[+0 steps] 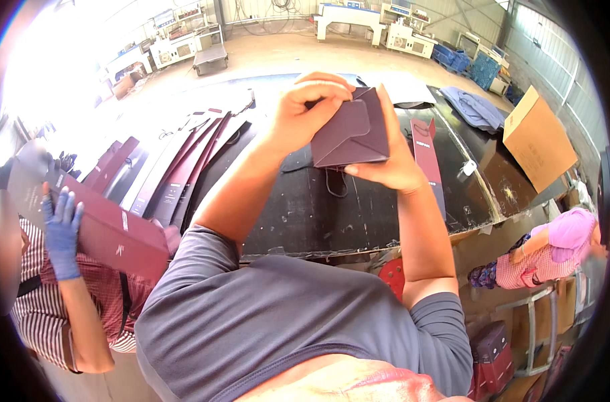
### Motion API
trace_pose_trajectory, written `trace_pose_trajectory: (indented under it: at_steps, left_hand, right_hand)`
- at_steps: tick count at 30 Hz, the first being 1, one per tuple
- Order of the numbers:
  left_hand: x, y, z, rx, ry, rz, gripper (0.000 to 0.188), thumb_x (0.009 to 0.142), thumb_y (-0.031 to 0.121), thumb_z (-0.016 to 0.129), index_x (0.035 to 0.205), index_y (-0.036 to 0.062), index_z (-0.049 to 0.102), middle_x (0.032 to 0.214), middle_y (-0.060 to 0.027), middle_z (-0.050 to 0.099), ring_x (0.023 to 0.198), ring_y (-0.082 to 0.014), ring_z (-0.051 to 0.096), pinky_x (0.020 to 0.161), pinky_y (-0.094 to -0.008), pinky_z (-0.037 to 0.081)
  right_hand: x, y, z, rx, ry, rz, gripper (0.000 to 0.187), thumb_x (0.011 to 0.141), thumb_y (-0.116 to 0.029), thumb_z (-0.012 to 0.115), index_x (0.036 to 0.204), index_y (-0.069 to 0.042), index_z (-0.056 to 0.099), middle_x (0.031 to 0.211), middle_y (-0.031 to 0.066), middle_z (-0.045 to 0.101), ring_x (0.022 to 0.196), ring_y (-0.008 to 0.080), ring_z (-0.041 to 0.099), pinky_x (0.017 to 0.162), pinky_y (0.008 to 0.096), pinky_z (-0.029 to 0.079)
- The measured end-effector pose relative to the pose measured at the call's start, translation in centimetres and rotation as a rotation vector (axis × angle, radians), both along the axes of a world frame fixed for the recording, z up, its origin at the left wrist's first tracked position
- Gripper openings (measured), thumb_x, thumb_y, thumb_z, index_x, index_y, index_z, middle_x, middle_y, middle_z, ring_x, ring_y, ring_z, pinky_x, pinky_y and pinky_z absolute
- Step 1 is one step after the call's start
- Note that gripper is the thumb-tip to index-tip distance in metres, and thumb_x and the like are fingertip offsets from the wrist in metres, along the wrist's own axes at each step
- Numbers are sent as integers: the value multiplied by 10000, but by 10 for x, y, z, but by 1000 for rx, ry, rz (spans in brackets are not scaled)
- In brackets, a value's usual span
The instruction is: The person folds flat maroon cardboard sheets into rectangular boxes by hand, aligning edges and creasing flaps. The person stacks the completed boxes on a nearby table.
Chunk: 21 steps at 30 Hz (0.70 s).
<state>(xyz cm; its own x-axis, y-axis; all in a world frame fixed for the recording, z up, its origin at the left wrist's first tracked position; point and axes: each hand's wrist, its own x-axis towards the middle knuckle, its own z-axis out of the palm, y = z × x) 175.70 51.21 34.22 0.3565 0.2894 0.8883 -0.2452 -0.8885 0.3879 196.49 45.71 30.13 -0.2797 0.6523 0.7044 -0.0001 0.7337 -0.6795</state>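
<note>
Raised over the table, a dark maroon carton (345, 142) has its end toward me, with folded flaps and a rounded tongue overlapping there. My left hand (306, 112) is closed at the carton's upper left, thumb and fingers at the flap edge. Around the right side and lower corner wraps my right hand (395, 164), its thumb beneath the lower edge. A thin dark cord loop (337, 184) shows just below the carton. The carton's far side is hidden.
Flat maroon cartons (184, 171) lie left on the black table (285, 231); another maroon carton (425, 155) lies right. Beyond are a grey-blue cloth (472, 107) and a cardboard box (539, 141). A blue-gloved co-worker holds a maroon box (121, 231) at left; another person (553, 248) is at right.
</note>
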Motion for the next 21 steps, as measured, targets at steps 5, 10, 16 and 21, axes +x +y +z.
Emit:
trace_pose_trajectory:
  at_steps: [5, 10, 16, 21]
  left_hand:
    - [-20, -31, 20, 512, 215, 249, 568, 721, 139, 718, 1255, -25, 617, 1281, -193, 589, 1169, -378, 539, 995, -482, 419]
    - [-29, -50, 19, 545, 290, 388, 516, 665, 13, 644, 1180, -20, 655, 1263, -203, 592, 1109, -388, 589, 943, -454, 480]
    - [-49, -39, 20, 541, 187, 350, 333, 669, -4, 544, 972, -20, 681, 1085, -192, 593, 963, -363, 611, 799, -411, 521]
    - [-44, -41, 26, 523, 260, 292, 194, 757, 40, 549, 912, -4, 657, 1092, -182, 562, 1050, -359, 559, 886, -433, 463]
  right_hand:
    - [-5, 1, -3, 104, -61, -145, 1299, 556, -332, 944, 1566, -36, 182, 1439, 199, 417, 1360, 346, 406, 1111, 464, 334]
    - [-15, -2, 2, 175, -151, -237, 1255, 548, -345, 935, 1546, -26, 245, 1410, 207, 443, 1295, 366, 442, 1078, 484, 353]
    - [-24, 0, 0, 122, -51, -213, 1228, 514, -332, 949, 1530, -50, 317, 1379, 190, 473, 1280, 349, 444, 1076, 480, 348]
    - [-29, -4, 5, 104, -55, -183, 1214, 517, -324, 953, 1525, -54, 332, 1357, 180, 489, 1268, 342, 448, 1073, 476, 354]
